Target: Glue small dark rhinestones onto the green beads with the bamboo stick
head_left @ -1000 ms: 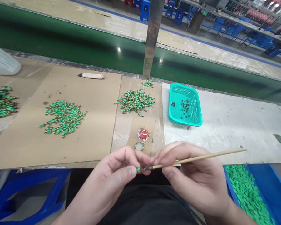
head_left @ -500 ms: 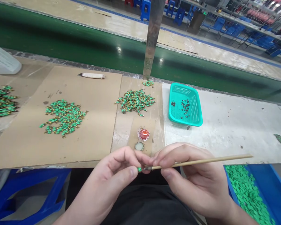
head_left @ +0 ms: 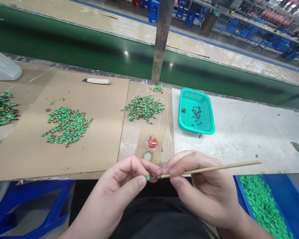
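Between the thumb and fingertips of my left hand (head_left: 127, 186) is a small green piece (head_left: 147, 178), mostly hidden by the fingers. My right hand (head_left: 201, 182) pinches a thin wooden-handled paintbrush (head_left: 221, 168), its handle slanting out to the right. The brush's dark tip is at the green piece, and the fingers of both hands meet there. Just beyond the hands lie a red glossy blob of paint (head_left: 152, 143) and a small round pale dish with a beaded rim (head_left: 148, 155), on a strip of cardboard.
Piles of small green-and-gold pieces (head_left: 67, 126) lie on cardboard (head_left: 99, 132). A teal basket (head_left: 210, 113) holds small dark pieces. A white-handled knife (head_left: 98, 81) lies at the back, near a metal post (head_left: 160, 43). A blue bin (head_left: 286, 199) with green discs stands right, a blue stool (head_left: 40, 229) left.
The brush's handle has shifted slightly left and its outer end has risen a little, with its tip still at the green piece. Both grips are otherwise the same.
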